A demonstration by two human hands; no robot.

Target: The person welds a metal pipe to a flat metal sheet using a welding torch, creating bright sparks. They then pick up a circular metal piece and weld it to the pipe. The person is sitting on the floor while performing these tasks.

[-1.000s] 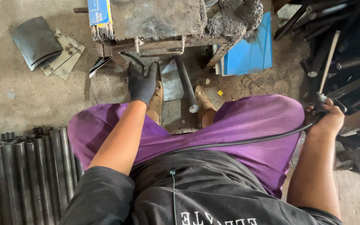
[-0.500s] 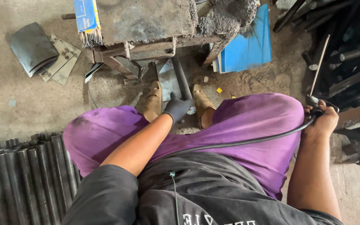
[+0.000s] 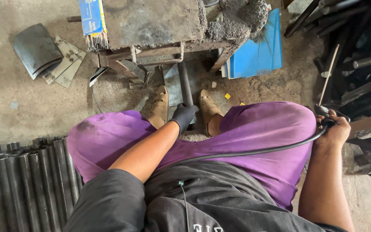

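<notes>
My left hand (image 3: 184, 116), in a black glove, is closed around the near end of a dark metal pipe (image 3: 184, 83) that lies on the floor between my two sandalled feet. The pipe runs away from me toward a rusty metal work block (image 3: 151, 23). My right hand (image 3: 333, 129), bare, grips a welding electrode holder (image 3: 324, 112) beside my right knee; a thin welding rod (image 3: 326, 73) sticks up from it and a black cable (image 3: 254, 151) trails across my purple trousers.
A blue box of welding rods (image 3: 92, 21) rests on the block's left edge. Curved metal plates (image 3: 44, 53) lie at far left, a blue sheet (image 3: 258, 49) right of the block. Dark pipes are stacked at lower left (image 3: 18, 180) and at right (image 3: 357, 56).
My gloved left hand has pulled back from under the block toward me and now grips the pipe's near end. My right hand stays beside my knee with the holder.
</notes>
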